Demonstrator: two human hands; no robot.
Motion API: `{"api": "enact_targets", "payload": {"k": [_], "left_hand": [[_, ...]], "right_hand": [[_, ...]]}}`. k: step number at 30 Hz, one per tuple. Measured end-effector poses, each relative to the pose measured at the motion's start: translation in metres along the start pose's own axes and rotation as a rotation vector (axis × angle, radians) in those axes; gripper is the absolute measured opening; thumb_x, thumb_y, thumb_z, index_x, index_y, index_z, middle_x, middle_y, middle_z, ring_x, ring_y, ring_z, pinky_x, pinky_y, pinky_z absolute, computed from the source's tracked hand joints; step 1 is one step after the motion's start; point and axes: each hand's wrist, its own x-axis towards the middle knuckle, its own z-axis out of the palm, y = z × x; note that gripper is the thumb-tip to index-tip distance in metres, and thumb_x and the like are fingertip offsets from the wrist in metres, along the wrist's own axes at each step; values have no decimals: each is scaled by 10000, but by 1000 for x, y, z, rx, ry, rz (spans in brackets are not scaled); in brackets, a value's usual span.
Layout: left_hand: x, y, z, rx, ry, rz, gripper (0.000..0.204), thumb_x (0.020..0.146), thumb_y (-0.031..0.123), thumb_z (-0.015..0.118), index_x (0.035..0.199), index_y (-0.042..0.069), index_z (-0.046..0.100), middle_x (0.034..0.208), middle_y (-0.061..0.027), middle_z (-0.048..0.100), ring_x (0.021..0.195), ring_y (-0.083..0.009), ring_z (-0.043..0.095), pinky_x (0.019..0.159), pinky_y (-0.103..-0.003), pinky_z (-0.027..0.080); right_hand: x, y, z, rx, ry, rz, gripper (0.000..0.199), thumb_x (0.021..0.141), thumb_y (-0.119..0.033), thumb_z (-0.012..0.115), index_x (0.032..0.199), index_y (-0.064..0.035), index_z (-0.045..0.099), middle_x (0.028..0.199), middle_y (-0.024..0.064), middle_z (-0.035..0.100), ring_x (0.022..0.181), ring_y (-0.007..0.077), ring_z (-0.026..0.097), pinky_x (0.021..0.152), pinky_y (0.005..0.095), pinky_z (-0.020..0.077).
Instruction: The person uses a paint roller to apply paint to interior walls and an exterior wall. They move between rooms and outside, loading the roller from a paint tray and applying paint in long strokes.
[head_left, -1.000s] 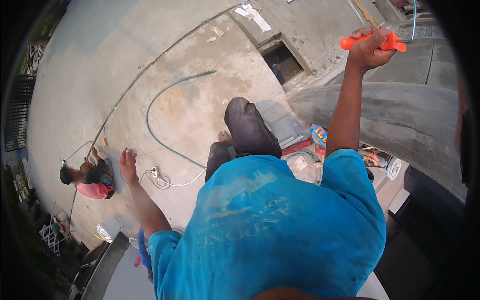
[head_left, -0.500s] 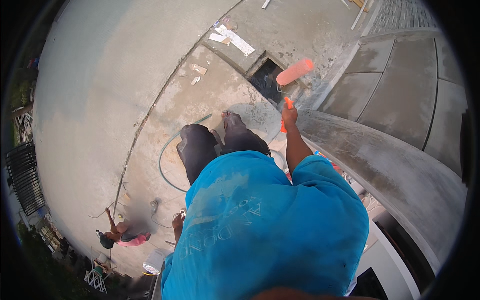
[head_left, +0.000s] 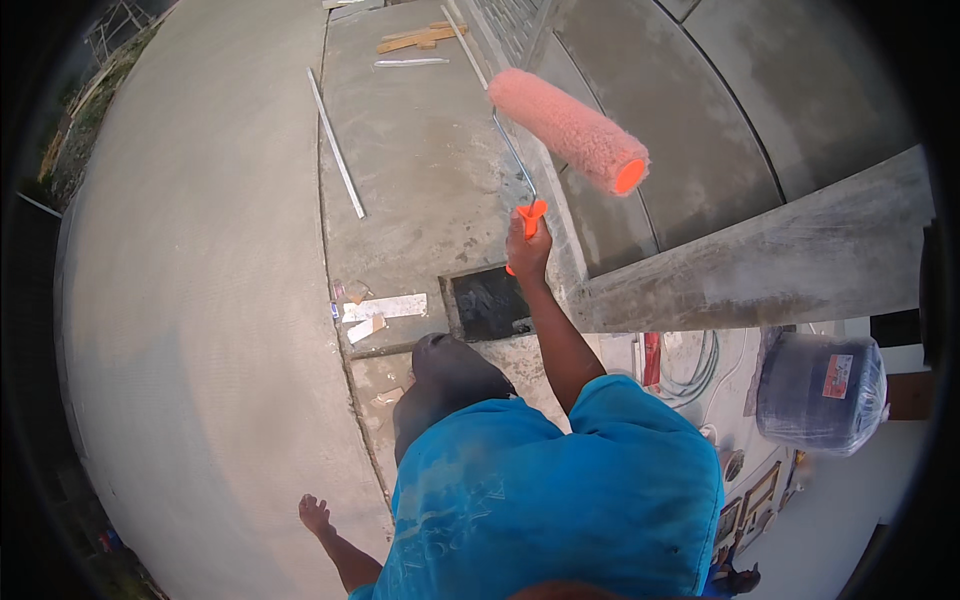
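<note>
My right hand [head_left: 530, 245] is stretched out ahead, fingers wrapped round the orange handle of a paint roller [head_left: 565, 130]. The roller's fluffy pink sleeve is held up in the air on a bent metal rod, in front of the grey slab wall [head_left: 690, 130]. Low on the left, my left hand [head_left: 314, 513] hangs over the pale concrete with its fingers loosely apart, and I see nothing in it. Beneath my right forearm lies a square dark pit [head_left: 487, 305] in the floor, close to my leg [head_left: 445, 385].
White board scraps [head_left: 385, 307] lie beside the pit. Farther off are a long white strip [head_left: 337, 145] and wooden pieces [head_left: 425, 38]. A low concrete ledge [head_left: 760, 250] runs along the right. Behind it are a coiled hose [head_left: 695, 370], a plastic-wrapped dark drum [head_left: 815, 395] and another person [head_left: 740, 580].
My view has turned and I have moved forward past the hose on the ground. The roller is raised and looks nearer. My left hand has come out to the side; the crouching person has left view.
</note>
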Motion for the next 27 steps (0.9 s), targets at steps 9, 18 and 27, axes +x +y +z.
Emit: {"api": "enact_targets", "payload": {"k": [9, 18, 27], "left_hand": [[196, 336, 202, 289, -359, 695, 499, 1024, 322, 592, 1425, 26, 554, 1169, -94, 649, 896, -209, 695, 672, -291, 491], [290, 423, 371, 584, -479, 233, 352, 997, 282, 560, 1216, 11, 606, 1091, -97, 647, 793, -234, 688, 520, -326, 452], [366, 648, 597, 899, -741, 443, 393, 986, 320, 569, 1257, 37, 589, 1133, -113, 651, 847, -253, 699, 566, -341, 499]], "right_hand": [[-116, 264, -18, -992, -305, 828, 498, 916, -450, 622, 1093, -1, 746, 1042, 251, 746, 1023, 416, 722, 878, 526, 558], [-76, 286, 138, -795, 16, 1330, 660, 915, -628, 568, 1193, -54, 739, 1195, 216, 726, 1145, 400, 686, 957, 524, 547], [69, 232, 274, -567, 119, 1040, 529, 987, -468, 524, 1302, -46, 576, 1210, 233, 695, 1149, 425, 666, 975, 550, 509]]}}
